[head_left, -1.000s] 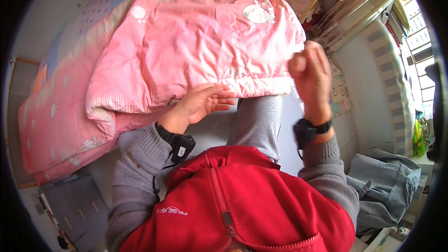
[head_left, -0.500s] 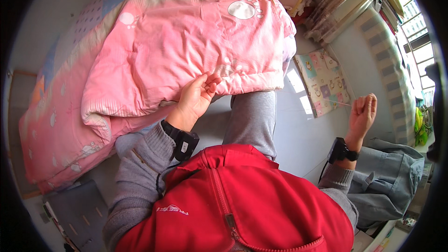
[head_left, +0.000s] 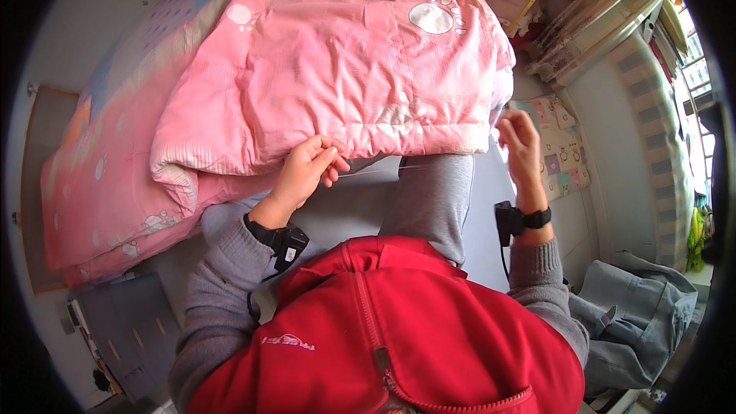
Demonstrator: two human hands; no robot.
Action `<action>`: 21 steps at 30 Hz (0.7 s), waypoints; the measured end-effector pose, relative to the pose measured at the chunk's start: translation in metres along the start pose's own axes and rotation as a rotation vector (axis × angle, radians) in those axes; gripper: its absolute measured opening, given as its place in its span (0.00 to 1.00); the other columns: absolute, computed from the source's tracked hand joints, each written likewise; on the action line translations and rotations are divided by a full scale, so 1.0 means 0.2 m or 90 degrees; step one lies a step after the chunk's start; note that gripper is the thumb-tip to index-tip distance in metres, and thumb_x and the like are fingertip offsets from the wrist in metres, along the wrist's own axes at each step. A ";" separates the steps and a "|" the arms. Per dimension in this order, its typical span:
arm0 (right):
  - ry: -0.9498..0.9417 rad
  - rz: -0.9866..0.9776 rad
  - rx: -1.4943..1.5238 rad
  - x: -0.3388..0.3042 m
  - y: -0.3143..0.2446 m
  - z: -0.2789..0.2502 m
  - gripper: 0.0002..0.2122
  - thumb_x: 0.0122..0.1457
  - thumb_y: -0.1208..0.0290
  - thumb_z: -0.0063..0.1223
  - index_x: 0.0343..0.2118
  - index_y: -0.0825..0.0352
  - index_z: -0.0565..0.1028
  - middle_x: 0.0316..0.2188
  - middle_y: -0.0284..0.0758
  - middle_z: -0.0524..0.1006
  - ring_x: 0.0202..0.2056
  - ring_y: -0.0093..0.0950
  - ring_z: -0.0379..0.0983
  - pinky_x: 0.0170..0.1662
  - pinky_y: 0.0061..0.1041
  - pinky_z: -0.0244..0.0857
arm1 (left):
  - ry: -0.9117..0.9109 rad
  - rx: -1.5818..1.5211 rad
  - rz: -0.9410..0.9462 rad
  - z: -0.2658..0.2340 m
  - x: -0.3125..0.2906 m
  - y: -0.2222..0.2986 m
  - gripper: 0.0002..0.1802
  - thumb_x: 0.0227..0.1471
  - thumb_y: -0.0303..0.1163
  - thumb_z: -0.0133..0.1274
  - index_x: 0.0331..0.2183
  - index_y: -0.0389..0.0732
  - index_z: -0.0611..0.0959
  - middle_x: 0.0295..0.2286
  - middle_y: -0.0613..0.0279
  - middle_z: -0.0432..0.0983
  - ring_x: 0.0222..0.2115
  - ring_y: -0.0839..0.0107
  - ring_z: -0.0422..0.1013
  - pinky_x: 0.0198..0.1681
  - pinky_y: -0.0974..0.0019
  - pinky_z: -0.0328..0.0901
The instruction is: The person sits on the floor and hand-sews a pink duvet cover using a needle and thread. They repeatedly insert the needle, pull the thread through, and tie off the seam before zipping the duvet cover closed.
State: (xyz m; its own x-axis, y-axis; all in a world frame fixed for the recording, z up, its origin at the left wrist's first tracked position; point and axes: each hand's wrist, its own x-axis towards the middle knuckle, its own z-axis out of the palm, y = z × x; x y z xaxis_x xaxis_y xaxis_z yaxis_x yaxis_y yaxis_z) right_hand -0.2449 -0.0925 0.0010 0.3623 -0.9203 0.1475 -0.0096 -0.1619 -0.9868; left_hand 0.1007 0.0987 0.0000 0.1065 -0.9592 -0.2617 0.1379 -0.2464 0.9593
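We see one pink quilt folded on a bed, its lower hem lying across the knee of a seated person in a red vest.

Left of that knee, the left hand has its fingers pinched together on the quilt's hem. A thin pale thread seems to run rightward from there, just below the hem.

Right of the quilt's corner, the right hand is raised, fingers loosely curled; we cannot tell whether they grip the thread or a needle.

In our judgement a hard pull could snap the thread or pucker the hem, and a loosened pinch would let the quilt slide off the knee.

We count one quilt, two hands, two dark wristbands, one patterned mat right of the quilt, and one grey bag below it.
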 end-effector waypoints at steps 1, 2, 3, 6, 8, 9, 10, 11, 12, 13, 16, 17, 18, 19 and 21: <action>-0.009 -0.027 -0.038 0.03 0.01 0.08 0.01 0.60 0.77 0.51 0.33 0.67 0.72 0.28 0.26 0.71 0.29 0.16 0.67 0.33 0.15 0.60 | 0.021 0.026 0.004 0.00 -0.02 0.00 0.09 0.62 0.31 0.43 0.36 0.37 0.76 0.26 0.60 0.78 0.21 0.82 0.67 0.23 0.79 0.64; -0.012 -0.043 -0.079 0.05 0.01 0.16 0.02 0.58 0.78 0.53 0.33 0.68 0.73 0.30 0.27 0.72 0.31 0.18 0.69 0.36 0.17 0.63 | 0.019 0.055 0.045 -0.01 -0.04 -0.01 0.10 0.62 0.31 0.43 0.37 0.37 0.76 0.26 0.60 0.78 0.22 0.82 0.68 0.24 0.79 0.64; -0.046 -0.077 -0.099 0.07 0.00 0.23 0.02 0.56 0.80 0.54 0.32 0.70 0.73 0.31 0.30 0.73 0.33 0.21 0.70 0.40 0.20 0.65 | 0.024 0.093 0.064 -0.01 -0.06 -0.02 0.10 0.62 0.32 0.43 0.38 0.36 0.76 0.27 0.60 0.78 0.22 0.82 0.68 0.25 0.78 0.64; -0.159 -0.062 -0.053 0.08 -0.04 0.45 0.01 0.55 0.80 0.55 0.30 0.70 0.75 0.30 0.32 0.75 0.33 0.23 0.71 0.38 0.22 0.66 | 0.008 0.182 0.089 -0.02 -0.11 -0.06 0.12 0.63 0.33 0.43 0.41 0.34 0.76 0.30 0.60 0.79 0.25 0.80 0.70 0.29 0.76 0.66; -0.219 -0.138 -0.156 0.10 -0.08 0.58 0.03 0.55 0.83 0.55 0.31 0.70 0.73 0.29 0.30 0.73 0.32 0.17 0.68 0.37 0.17 0.63 | -0.038 0.180 0.096 -0.02 -0.13 -0.11 0.14 0.63 0.34 0.43 0.43 0.34 0.75 0.33 0.59 0.78 0.29 0.78 0.71 0.33 0.75 0.67; -0.254 -0.147 -0.178 0.11 -0.10 0.63 0.03 0.54 0.82 0.55 0.31 0.70 0.74 0.29 0.31 0.73 0.30 0.19 0.69 0.35 0.18 0.64 | -0.074 0.152 0.101 -0.01 -0.13 -0.15 0.15 0.63 0.34 0.43 0.45 0.33 0.75 0.35 0.58 0.78 0.31 0.77 0.72 0.36 0.73 0.67; -0.269 -0.162 -0.202 0.12 -0.12 0.68 0.02 0.54 0.82 0.56 0.31 0.71 0.74 0.28 0.32 0.73 0.29 0.19 0.69 0.34 0.20 0.64 | -0.117 0.125 0.111 -0.01 -0.12 -0.19 0.16 0.63 0.34 0.44 0.46 0.33 0.75 0.37 0.57 0.77 0.34 0.75 0.73 0.38 0.72 0.68; -0.286 -0.145 -0.198 0.12 -0.13 0.72 0.02 0.54 0.81 0.56 0.31 0.71 0.75 0.28 0.33 0.73 0.29 0.20 0.69 0.33 0.21 0.64 | -0.135 0.090 0.030 -0.03 -0.12 -0.22 0.18 0.62 0.35 0.45 0.49 0.35 0.74 0.42 0.57 0.75 0.41 0.70 0.72 0.44 0.67 0.68; -0.301 -0.139 -0.186 0.13 -0.14 0.75 0.03 0.54 0.80 0.55 0.31 0.72 0.75 0.27 0.34 0.73 0.28 0.21 0.69 0.33 0.21 0.64 | -0.086 -0.025 -0.036 -0.05 -0.11 -0.25 0.18 0.61 0.36 0.47 0.49 0.36 0.74 0.43 0.59 0.74 0.41 0.71 0.71 0.45 0.67 0.68; -0.309 -0.146 -0.203 0.13 -0.15 0.77 0.03 0.54 0.80 0.55 0.31 0.72 0.75 0.27 0.34 0.73 0.28 0.22 0.70 0.33 0.22 0.65 | -0.041 -0.144 -0.094 -0.06 -0.09 -0.28 0.18 0.60 0.37 0.49 0.48 0.37 0.74 0.43 0.61 0.74 0.42 0.73 0.70 0.45 0.66 0.67; -0.334 -0.174 -0.235 0.16 -0.16 0.82 0.03 0.53 0.80 0.55 0.31 0.73 0.75 0.27 0.36 0.74 0.29 0.26 0.72 0.34 0.24 0.66 | 0.056 -0.322 -0.090 -0.07 -0.05 -0.31 0.19 0.55 0.38 0.56 0.47 0.40 0.75 0.44 0.65 0.71 0.44 0.74 0.68 0.46 0.64 0.66; -0.341 -0.189 -0.232 0.16 -0.16 0.84 0.04 0.53 0.80 0.55 0.31 0.73 0.75 0.27 0.37 0.74 0.29 0.28 0.72 0.34 0.25 0.66 | 0.097 -0.344 -0.059 -0.06 -0.02 -0.31 0.19 0.54 0.36 0.58 0.45 0.41 0.75 0.43 0.65 0.72 0.43 0.74 0.69 0.45 0.64 0.65; -0.348 -0.181 -0.242 0.17 -0.16 0.85 0.04 0.53 0.80 0.55 0.31 0.73 0.76 0.27 0.38 0.75 0.30 0.29 0.73 0.34 0.26 0.66 | 0.125 -0.369 -0.013 -0.04 0.00 -0.31 0.18 0.52 0.35 0.59 0.44 0.42 0.76 0.42 0.66 0.73 0.42 0.74 0.69 0.44 0.64 0.65; -0.350 -0.213 -0.240 0.17 -0.16 0.86 0.04 0.52 0.80 0.55 0.31 0.73 0.76 0.28 0.39 0.75 0.30 0.30 0.74 0.34 0.26 0.67 | 0.159 -0.416 -0.014 -0.03 0.03 -0.30 0.15 0.49 0.32 0.62 0.40 0.46 0.77 0.38 0.69 0.75 0.39 0.75 0.70 0.40 0.66 0.65; -0.353 -0.229 -0.261 0.18 -0.16 0.88 0.04 0.52 0.81 0.55 0.31 0.73 0.76 0.28 0.41 0.76 0.31 0.33 0.75 0.35 0.27 0.67 | 0.183 -0.494 0.002 0.01 0.07 -0.29 0.13 0.49 0.31 0.62 0.38 0.47 0.77 0.36 0.70 0.75 0.38 0.75 0.70 0.40 0.66 0.64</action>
State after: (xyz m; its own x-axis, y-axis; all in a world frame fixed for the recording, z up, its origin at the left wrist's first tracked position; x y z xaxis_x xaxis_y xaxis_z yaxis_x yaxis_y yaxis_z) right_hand -0.0665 -0.0578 0.0265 0.8205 -0.4915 0.2918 -0.1085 -0.6351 -0.7648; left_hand 0.0919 0.0996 -0.0582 0.3415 -0.8608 -0.3773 0.7661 0.0224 0.6423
